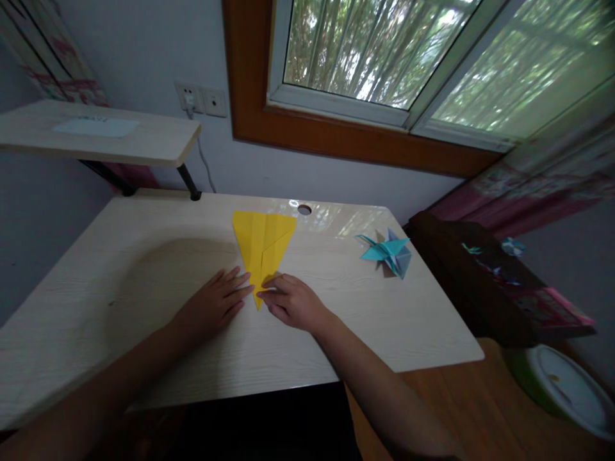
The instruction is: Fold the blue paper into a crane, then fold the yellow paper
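A folded sheet of yellow paper lies on the desk, wide at the far end and narrowing to a point towards me. Creases run along its length, and a flap crosses its right half. My left hand rests flat to the left of the narrow end, fingers spread, fingertips touching the paper's left edge. On the other side, my right hand has its fingers bent and closed on the paper near the tip. Its fingertips partly cover the fold there.
Folded blue paper figures stand at the right of the pale desk. A raised shelf with a paper sheet is at the back left. Beyond the right edge are a dark wooden cabinet and a round white-topped container.
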A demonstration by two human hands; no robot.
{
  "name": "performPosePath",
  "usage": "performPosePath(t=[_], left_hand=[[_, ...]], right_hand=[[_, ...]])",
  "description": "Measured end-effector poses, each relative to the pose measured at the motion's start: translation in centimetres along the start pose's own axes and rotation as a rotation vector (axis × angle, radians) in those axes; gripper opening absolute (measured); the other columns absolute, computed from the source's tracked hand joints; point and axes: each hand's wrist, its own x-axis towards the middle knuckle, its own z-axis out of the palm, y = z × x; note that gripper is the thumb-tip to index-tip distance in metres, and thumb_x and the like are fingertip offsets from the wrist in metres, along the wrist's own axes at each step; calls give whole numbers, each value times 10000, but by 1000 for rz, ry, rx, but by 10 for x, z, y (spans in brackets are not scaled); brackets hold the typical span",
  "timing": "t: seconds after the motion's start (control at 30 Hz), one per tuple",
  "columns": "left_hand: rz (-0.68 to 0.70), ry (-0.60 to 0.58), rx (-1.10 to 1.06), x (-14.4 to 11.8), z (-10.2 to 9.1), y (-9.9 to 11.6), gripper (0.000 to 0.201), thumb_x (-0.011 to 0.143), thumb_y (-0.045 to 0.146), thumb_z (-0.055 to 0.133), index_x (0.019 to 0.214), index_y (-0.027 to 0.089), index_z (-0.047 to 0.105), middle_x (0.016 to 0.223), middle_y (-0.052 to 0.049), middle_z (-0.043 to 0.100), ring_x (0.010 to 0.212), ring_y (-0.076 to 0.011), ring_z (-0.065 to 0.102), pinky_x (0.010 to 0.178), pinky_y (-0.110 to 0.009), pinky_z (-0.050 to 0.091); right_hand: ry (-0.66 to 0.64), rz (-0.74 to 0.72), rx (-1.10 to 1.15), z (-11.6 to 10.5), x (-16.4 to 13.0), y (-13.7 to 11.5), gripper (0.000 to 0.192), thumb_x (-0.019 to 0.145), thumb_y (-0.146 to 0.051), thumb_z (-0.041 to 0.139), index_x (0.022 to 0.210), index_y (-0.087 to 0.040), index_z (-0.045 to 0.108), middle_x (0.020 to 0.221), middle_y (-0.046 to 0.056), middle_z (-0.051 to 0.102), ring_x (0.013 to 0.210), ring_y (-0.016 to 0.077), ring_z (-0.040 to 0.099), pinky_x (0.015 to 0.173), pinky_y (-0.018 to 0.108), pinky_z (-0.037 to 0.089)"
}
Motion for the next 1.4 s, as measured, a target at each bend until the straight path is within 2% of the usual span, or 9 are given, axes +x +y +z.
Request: performPosePath(t=[0.13, 0.33, 0.57, 0.77, 0.97, 1.13, 1.4], left_hand=[[55, 3, 3, -6, -5, 6, 402, 1037, 296, 476, 1418, 274, 601, 1560, -87, 505, 1510, -301, 365, 1216, -570, 343], [88, 0, -32, -8, -16, 13, 363, 1003, 266, 545, 1334, 358, 661, 1463, -44, 596, 1469, -297, 421, 1229, -597, 303], [124, -36, -2, -7, -20, 15, 373, 1002, 281, 546, 1354, 360, 641, 1414, -58, 620, 1429, -283, 454, 1238, -611, 249], [181, -40, -28, -5, -21, 16, 399, 991, 240, 551, 1360, 370, 629, 1424, -50, 604, 1427, -268, 448, 1250, -579, 248], [254, -5, -89, -4, -19, 16, 444, 961, 180, 580, 1370, 348, 613, 1452, -46, 583, 1382, -257, 495, 1252, -572, 238], [256, 14, -69, -4, -14, 14, 486, 986, 199, 554, 1465, 275, 525, 1463, -67, 591, 1398, -244, 487, 1251, -513, 266], [214, -13, -29, -3, -11, 15, 461, 997, 260, 564, 1457, 264, 536, 1511, -67, 556, 1453, -258, 441, 1243, -509, 282]], right_hand=[[0, 1, 4, 1, 0, 1, 267, 967, -232, 602, 1205, -240, 723, 1168, 94, 688, 1092, 238, 642, 948, 435, 560], [-6, 6, -8, -1, 0, 0, 267, 973, -225, 587, 1203, -231, 723, 1183, 87, 691, 1074, 237, 641, 957, 430, 556], [-11, 4, -3, -2, 1, -1, 273, 971, -220, 586, 1208, -237, 721, 1176, 87, 687, 1073, 237, 638, 947, 429, 560], [-10, 7, -7, -1, 0, 1, 272, 969, -229, 593, 1208, -230, 722, 1177, 89, 686, 1083, 238, 635, 950, 424, 552], [-10, 11, -1, 1, 0, 2, 269, 977, -231, 578, 1205, -231, 721, 1168, 89, 688, 1068, 236, 635, 939, 425, 556], [7, 7, 30, 0, 1, 2, 272, 966, -205, 577, 1202, -223, 710, 1180, 90, 694, 1076, 240, 638, 951, 427, 557], [29, 26, 100, 0, -1, 4, 512, 936, -81, 515, 1422, -236, 553, 1254, 97, 690, 1163, 241, 625, 1007, 454, 550]])
